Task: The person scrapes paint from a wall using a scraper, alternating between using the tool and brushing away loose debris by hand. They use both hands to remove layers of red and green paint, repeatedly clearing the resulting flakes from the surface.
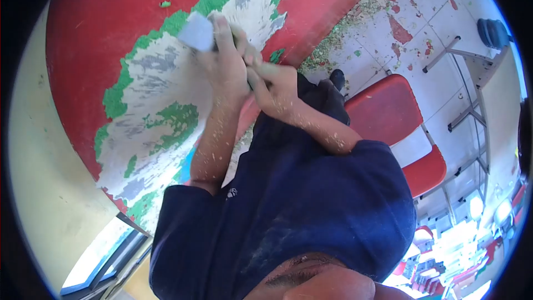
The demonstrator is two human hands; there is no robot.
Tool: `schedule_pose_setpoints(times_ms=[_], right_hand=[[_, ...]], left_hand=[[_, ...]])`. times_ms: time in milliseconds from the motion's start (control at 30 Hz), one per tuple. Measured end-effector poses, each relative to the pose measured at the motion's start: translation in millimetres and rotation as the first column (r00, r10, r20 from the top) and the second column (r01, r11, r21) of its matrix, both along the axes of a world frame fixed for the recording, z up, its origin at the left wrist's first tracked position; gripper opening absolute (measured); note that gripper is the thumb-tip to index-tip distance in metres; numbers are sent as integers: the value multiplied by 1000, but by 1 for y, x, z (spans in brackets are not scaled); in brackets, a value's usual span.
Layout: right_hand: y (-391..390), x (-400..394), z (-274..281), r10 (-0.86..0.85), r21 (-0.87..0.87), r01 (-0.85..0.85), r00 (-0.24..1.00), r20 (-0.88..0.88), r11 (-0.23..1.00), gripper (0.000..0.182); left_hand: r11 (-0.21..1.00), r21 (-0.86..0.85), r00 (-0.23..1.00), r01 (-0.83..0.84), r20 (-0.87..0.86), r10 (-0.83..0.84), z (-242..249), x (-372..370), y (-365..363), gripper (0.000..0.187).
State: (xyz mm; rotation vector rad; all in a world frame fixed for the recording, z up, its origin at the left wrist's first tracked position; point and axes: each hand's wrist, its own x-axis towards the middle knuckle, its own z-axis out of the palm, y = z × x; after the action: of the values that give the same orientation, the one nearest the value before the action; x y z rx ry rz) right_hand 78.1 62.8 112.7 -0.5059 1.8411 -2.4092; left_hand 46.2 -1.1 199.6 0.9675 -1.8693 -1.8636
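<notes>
1. The scraper [197, 32] is over the patchy painted surface [150, 66], in front of the person's chest. Its pale, flat blade is blurred, so I cannot tell whether the edge touches the paint.
2. It will likely handle as light and stiff, with little give in the blade. The edge may be sharp and could skid on the smooth red coat or catch where the layers step down from red to green to whitish grey.
3. The handle is the place to take hold, clear of the edge. The hands hide most of it; a hand close behind the blade should steady its angle, while one at the rear should add force. Dust on the skin could make the grip slippery.
4. The left hand [225, 69] is nearer the blade, its fingers closed on the scraper, some of them reaching up beside the blade. That forearm runs almost straight out from the sleeve.
5. The right hand [276, 90] is just beside and behind it, fingers curled around what looks like the handle end, the forearm slanting in across the body with the elbow bent.
6. Pale flakes speckle both forearms, and more debris [327, 47] lies on the tiled floor [438, 3], near the red chair [384, 110].
</notes>
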Motion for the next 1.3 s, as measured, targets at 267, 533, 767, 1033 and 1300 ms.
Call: schedule_pose_setpoints(times_ms=[267,533,767,1033,1300], right_hand=[[6,10,3,57,21,-57,998,16,998,5],[-4,15,8,-57,-86,63,996,73,994,10],[3,18,15,-59,-89,69,992,110,994,9],[-1,3,17,-18,-6,18,999,50,1000,15],[26,-27,17,7,-199,23,989,145,980,29]], left_hand=[[999,32,1000,-3,11,3,-6,11,-5,34],[987,163,999,7,31,-12,3,12,-7,33],[977,210,998,34,42,-44,1,15,-1,34],[988,-46,987,149,59,-146,20,2,-4,41],[888,-247,893,388,-139,-429,-3,14,3,35]])
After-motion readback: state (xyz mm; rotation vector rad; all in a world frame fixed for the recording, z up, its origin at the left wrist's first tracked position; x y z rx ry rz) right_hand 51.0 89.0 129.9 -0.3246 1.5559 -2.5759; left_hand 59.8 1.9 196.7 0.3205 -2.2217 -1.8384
